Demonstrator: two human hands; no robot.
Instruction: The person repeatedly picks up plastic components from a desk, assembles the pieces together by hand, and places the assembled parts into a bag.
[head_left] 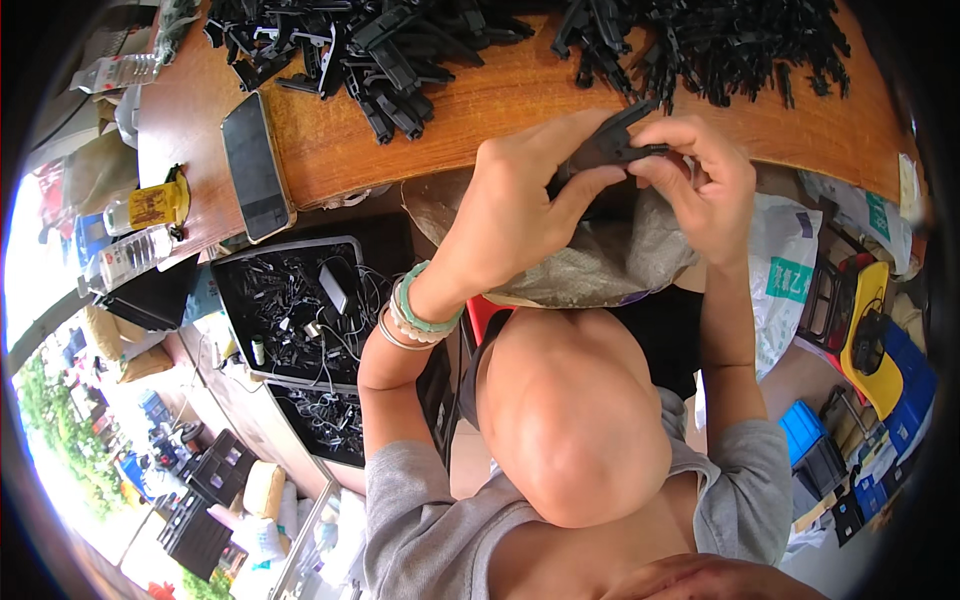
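Observation:
Near the front edge of the wooden table (pixel 470 130), I hold a black plastic part (pixel 606 148) with a thin arm sticking up from it. My left hand (pixel 525 195) is closed around its left side, with a bracelet and bangle on that wrist. The fingers of my right hand (pixel 708 180) pinch its right end; whether a second small piece sits between them is hidden. Beyond my hands lie two heaps of black plastic parts, a left heap (pixel 385 55) of larger pieces and a right heap (pixel 705 50) of thinner ones.
A phone (pixel 257 165) lies at the table's left side. Under my hands, an open plastic sack (pixel 585 268) hangs over my lap. Black crates (pixel 288 285) of small black parts and cables stand at the left. A yellow chair (pixel 878 345) and blue bins (pixel 797 432) are at the right.

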